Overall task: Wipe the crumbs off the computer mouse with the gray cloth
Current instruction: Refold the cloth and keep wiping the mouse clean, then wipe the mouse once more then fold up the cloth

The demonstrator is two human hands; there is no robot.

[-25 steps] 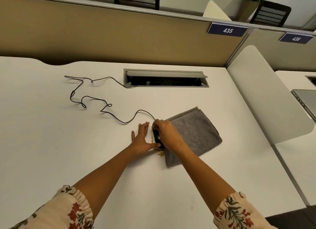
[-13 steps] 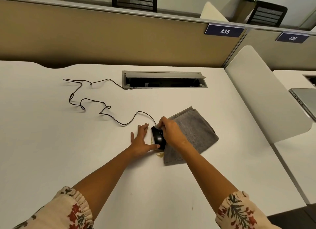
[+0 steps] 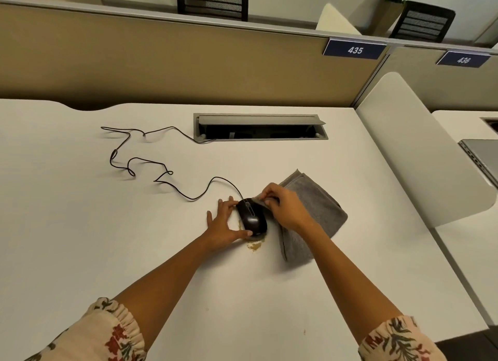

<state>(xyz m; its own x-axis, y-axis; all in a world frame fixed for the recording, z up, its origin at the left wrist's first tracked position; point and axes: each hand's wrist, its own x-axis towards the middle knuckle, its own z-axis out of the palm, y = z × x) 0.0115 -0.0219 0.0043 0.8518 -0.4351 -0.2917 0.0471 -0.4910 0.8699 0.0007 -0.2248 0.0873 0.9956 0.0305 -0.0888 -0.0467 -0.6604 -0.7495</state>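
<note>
A black wired computer mouse point(image 3: 252, 217) lies on the white desk point(image 3: 80, 239). My left hand point(image 3: 225, 223) cups its left side, thumb against its near end. My right hand point(image 3: 283, 208) pinches a corner of the folded gray cloth point(image 3: 315, 215) and holds that corner against the mouse's right front. The rest of the cloth lies flat to the right of the mouse. Tan crumbs point(image 3: 254, 245) sit on the desk just in front of the mouse and along its left edge.
The mouse's black cable point(image 3: 151, 169) snakes left and back to an open cable hatch point(image 3: 260, 127). A white divider panel point(image 3: 420, 156) stands at the right, a tan partition point(image 3: 161, 61) at the back. A laptop edge point(image 3: 482, 156) shows on the neighbouring desk.
My right hand came off the top of the mouse, slid right and forward, and took a corner of the cloth. The mouse is now uncovered. My left hand stayed beside it.
</note>
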